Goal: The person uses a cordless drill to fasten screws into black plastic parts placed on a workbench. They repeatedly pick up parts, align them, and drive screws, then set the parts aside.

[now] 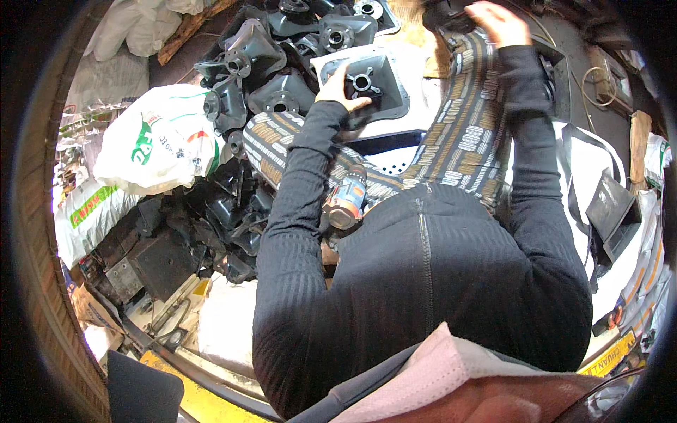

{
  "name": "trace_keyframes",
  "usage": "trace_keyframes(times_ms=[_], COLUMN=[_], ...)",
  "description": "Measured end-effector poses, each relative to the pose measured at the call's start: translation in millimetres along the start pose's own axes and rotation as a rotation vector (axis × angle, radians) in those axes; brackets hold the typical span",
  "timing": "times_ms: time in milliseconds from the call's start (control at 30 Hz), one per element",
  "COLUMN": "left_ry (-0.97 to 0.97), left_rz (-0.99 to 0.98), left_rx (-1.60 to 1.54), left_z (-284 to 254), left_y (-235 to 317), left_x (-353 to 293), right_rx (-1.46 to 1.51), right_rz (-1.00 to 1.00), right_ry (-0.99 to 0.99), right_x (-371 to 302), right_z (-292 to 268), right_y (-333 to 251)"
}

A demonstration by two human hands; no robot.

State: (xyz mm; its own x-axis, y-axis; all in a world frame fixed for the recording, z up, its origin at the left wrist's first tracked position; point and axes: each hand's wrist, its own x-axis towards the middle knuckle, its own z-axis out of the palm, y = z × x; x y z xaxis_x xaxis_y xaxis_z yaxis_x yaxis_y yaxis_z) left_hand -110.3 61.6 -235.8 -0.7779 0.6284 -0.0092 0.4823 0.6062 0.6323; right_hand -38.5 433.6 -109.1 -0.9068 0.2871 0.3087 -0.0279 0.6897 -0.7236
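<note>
While your left hand (336,92) is touching the black flanged housing (393,84) over a white surface (419,65), thumb and forefinger are standing apart, grip unclear; your right hand (502,25) is curling slightly, hold unclear. Smooth and square, the housing is looking stiff, light, perhaps slippery; its rim is offering purchase.

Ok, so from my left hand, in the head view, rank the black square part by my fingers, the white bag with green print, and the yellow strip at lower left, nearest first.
From your left hand:
1. Black square part: right at the hand.
2. White bag: off to the left.
3. Yellow strip: lower left edge.
</note>
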Motion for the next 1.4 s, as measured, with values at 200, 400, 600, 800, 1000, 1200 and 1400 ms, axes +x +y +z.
trace_keyframes(times_ms=[200,400,600,800,1000,1200,1400], left_ry=[-0.194,0.016,0.427,0.127,0.058,-0.042,-0.380], left_rz=[-0.895,-0.661,-0.029,0.060,0.039,-0.069,-0.145], left_rx=[-1.181,-0.995,-0.484,0.023,0.133,-0.044,0.137], left_z=[-64.2,-28.5,-38.8,-25.1,-32.4,-121.8,-117.6], left_y=[29.1,16.4,30.2,26.3,36.3,78.9,113.4], left_x=[-2.7,-23.1,-22.4,-39.4,-49.1,-118.6,-208.8], right_rx=[0.509,0.660,0.852,0.599,0.552,0.457,0.489], right_rz=[0.495,0.721,0.670,0.882,0.814,0.807,0.789], right_ry=[-0.244,-0.447,-0.327,-0.521,-0.544,-0.561,-0.516], right_x=[-57.6,-77.6,-68.7,-79.2,-85.3,-90.5,-89.4], right_z=[145.5,198.8,184.7,196.2,211.1,203.1,170.6], right_y=[-70.2,-27.1,-42.4,-16.2,-5.6,-3.3,-27.8])
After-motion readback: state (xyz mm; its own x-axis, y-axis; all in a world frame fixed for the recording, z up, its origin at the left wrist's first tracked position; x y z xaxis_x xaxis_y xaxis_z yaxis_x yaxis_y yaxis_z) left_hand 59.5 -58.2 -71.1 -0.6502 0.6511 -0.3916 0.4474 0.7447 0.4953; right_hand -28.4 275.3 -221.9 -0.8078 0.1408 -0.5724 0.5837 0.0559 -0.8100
